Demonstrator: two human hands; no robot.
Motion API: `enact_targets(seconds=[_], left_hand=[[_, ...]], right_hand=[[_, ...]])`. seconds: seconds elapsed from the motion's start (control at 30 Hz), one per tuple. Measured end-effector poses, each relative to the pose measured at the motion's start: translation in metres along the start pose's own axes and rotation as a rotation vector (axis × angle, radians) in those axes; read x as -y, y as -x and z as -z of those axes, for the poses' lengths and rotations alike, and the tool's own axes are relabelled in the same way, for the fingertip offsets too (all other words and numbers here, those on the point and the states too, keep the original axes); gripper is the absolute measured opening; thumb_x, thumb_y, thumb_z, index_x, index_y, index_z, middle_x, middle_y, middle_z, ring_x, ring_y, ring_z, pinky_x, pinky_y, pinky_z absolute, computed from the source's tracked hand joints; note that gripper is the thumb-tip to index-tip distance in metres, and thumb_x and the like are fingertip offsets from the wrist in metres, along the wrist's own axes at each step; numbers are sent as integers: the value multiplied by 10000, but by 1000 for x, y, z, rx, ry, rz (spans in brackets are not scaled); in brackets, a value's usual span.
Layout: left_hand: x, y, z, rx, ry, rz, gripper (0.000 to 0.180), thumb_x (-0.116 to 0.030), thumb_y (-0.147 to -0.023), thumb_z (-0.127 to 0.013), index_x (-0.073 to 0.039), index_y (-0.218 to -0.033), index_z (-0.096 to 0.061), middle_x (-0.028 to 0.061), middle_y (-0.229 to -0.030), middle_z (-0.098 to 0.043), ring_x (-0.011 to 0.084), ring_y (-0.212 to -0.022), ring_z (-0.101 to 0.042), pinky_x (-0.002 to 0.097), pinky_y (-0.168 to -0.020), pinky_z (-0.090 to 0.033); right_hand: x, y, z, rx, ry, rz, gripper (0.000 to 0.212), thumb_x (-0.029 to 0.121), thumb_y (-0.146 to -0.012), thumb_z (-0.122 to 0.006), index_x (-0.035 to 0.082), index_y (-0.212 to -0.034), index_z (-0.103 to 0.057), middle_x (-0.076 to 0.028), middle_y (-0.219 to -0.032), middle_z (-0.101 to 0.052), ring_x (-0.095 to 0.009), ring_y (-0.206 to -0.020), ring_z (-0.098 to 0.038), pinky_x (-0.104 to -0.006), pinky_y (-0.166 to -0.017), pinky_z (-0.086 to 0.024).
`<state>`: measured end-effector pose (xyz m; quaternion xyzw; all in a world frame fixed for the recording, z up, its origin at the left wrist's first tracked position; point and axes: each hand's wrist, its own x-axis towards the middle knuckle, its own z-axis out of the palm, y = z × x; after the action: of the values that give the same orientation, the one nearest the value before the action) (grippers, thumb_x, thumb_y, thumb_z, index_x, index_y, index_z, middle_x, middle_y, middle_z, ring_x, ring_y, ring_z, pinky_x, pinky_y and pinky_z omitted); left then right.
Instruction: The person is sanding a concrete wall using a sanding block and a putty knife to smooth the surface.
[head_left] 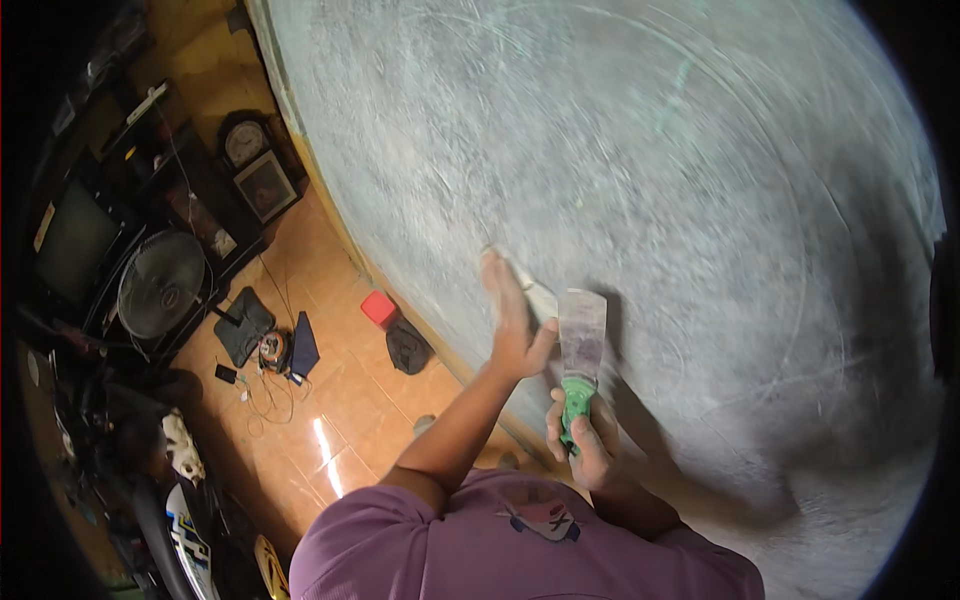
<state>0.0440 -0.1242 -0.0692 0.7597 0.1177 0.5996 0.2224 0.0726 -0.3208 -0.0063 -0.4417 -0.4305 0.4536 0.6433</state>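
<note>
A large grey-white wall (700, 200) with a pale green tint and many scuffs and smears stands in front of me. My left hand (512, 322) is up against it, slightly blurred, with a whitish flat piece (538, 297) between the fingers and thumb; its kind is unclear, perhaps folded sandpaper. Lower and to the right, my right hand (588, 440) grips the green handle of a putty knife (582, 335). Its broad metal blade points upward and carries greyish smears. Whether the blade touches the wall I cannot tell. Both hands look dusty.
On the orange tiled floor (300, 420) to the left lie a red box (377, 309), a black bag (407, 346) and tangled cables (265, 400). Beyond them are a standing fan (162, 285), a screen (80, 240) and a clock (244, 143). A motorbike (185, 530) stands at lower left.
</note>
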Motion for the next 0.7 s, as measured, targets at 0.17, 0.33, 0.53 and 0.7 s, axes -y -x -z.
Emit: enact_targets(seconds=[0.17,0.33,0.53,0.7], left_hand=[[34,-57,36,-116,92,199,836,-382,-923,-442,116,-1456,-34,350,-1519,37,475,-1426,29,525,-1138,-4],[41,-46,38,87,82,88,890,-375,-877,-519,105,-1463,-52,371,-1509,5,514,-1411,37,605,-1099,46],[83,-51,53,-63,103,220,867,-351,-897,-495,102,-1464,-22,374,-1507,16,506,-1414,46,568,-1114,54],[82,-58,46,11,69,94,896,-384,-873,-514,106,-1460,-48,383,-1500,-16,537,-1401,14,629,-1093,41]], right_hand=[[-15,-26,-30,-40,-52,-55,413,283,-990,-420,-19,-1270,-442,-88,-844,-548,-101,-578,-448,-217,-518,-381],[-20,-59,-61,-79,-6,43,396,278,-988,-425,-15,-1253,-453,-89,-834,-543,-104,-571,-442,-215,-517,-378],[-24,-79,-79,-103,48,2,402,309,-988,-428,12,-1257,-459,-92,-819,-538,-109,-569,-447,-226,-510,-374],[-29,-92,-92,-162,60,-5,410,327,-988,-426,18,-1255,-466,-88,-815,-539,-108,-569,-443,-233,-508,-372]])
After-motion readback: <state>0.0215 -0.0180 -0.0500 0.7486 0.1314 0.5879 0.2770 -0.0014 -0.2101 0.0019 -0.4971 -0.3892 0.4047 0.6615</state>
